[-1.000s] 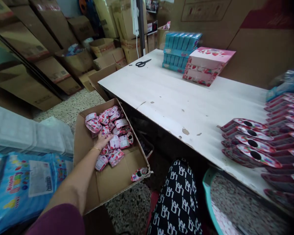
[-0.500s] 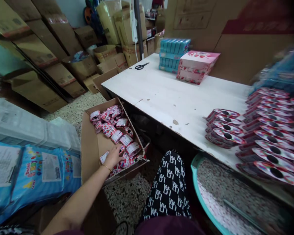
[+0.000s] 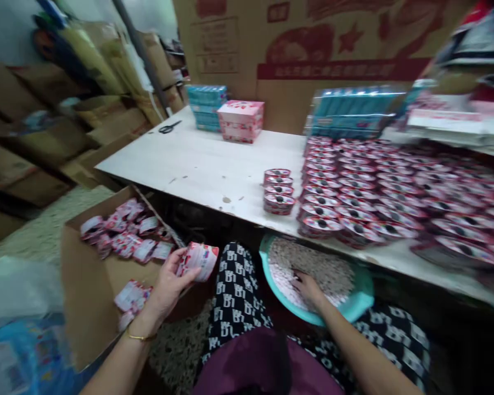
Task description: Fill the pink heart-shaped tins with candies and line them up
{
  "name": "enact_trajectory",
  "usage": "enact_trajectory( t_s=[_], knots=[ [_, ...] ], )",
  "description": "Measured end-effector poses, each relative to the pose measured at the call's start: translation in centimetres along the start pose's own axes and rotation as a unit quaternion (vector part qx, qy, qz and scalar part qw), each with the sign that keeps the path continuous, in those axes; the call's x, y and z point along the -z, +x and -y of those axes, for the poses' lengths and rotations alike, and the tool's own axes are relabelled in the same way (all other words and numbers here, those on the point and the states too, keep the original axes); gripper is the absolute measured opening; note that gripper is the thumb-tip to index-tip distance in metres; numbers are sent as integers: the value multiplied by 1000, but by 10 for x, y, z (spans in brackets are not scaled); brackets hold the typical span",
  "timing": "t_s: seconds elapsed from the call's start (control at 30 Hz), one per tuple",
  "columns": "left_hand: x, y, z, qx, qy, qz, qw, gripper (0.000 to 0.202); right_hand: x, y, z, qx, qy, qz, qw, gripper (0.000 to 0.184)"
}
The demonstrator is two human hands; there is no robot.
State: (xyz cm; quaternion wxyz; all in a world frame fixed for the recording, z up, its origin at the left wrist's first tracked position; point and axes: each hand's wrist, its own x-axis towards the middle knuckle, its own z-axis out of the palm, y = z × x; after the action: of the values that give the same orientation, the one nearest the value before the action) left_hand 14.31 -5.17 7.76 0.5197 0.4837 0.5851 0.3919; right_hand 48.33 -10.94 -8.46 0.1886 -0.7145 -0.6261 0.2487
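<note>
My left hand (image 3: 173, 280) is closed on a pink-and-white packet (image 3: 200, 261) with red strawberry print, held up beside my left knee. Just left of that hand, an open cardboard box (image 3: 76, 291) contains several similar crumpled packets (image 3: 125, 244). My right hand (image 3: 308, 288) reaches down into a teal basin (image 3: 368, 299) between my legs. Small pale pieces (image 3: 313, 263) fill the basin, and my right fingertips are sunk among them, so their grip is hidden.
On the white table (image 3: 156, 159) stand rows of filled pink packets (image 3: 319, 197), blue packs (image 3: 349, 112), a pink strawberry box (image 3: 242, 122) and black scissors (image 3: 169, 127). Cardboard cartons (image 3: 37, 164) pile up at the left. A large printed carton (image 3: 288, 49) stands behind the table.
My left hand has come out of the cardboard box with a packet. My right hand now shows, down in the basin. The view has swung right.
</note>
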Motion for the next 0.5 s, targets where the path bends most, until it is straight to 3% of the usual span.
enact_trajectory(
  t_s=[0.13,0.23,0.37,0.5],
  knots=[
    [-84,4,10,-79,107,87,987,44,30,-15,-15,-12,48,33,998,34],
    [-136,13,18,-147,209,145,956,37,62,-32,-24,-16,90,45,995,37],
    [-186,20,30,-244,301,187,903,29,114,-55,-20,-15,128,44,991,38],
    [-220,20,44,-289,373,203,858,36,156,-68,0,-7,46,58,997,35]
  ],
)
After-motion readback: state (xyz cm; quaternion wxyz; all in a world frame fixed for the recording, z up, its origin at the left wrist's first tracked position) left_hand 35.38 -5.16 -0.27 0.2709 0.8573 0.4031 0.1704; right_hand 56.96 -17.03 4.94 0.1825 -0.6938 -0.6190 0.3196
